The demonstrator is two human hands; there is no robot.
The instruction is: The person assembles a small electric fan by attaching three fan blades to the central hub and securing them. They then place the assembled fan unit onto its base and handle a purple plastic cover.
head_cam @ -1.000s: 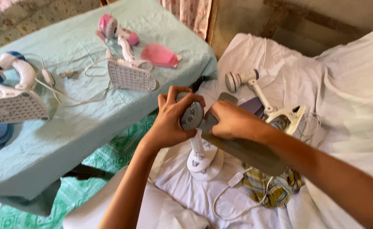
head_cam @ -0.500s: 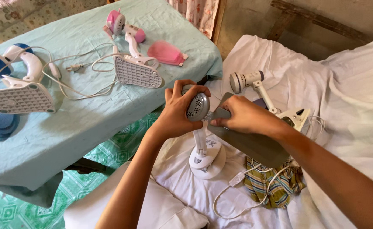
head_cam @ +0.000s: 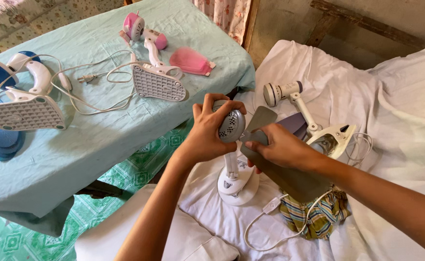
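Observation:
My left hand (head_cam: 207, 130) grips the round grey motor head (head_cam: 232, 126) of a small white desk fan. Its stem runs down to a white round base (head_cam: 238, 184) standing on the white sheet. My right hand (head_cam: 279, 146) holds a long grey fan blade (head_cam: 290, 175) by its upper end, close against the motor head. A white cord with an inline switch (head_cam: 270, 205) trails from the base across the sheet.
A second white fan stand with a clamp base (head_cam: 319, 131) lies behind my right hand, over a striped cloth (head_cam: 314, 217). On the teal-covered table (head_cam: 101, 140) lie a pink fan stand (head_cam: 147, 41), a pink blade (head_cam: 190, 61), a blue fan stand (head_cam: 19, 96) and cords.
My right hand has slid lower and slightly right along the grey blade, uncovering its upper tip beside the motor head. My left hand keeps the same grip on the head.

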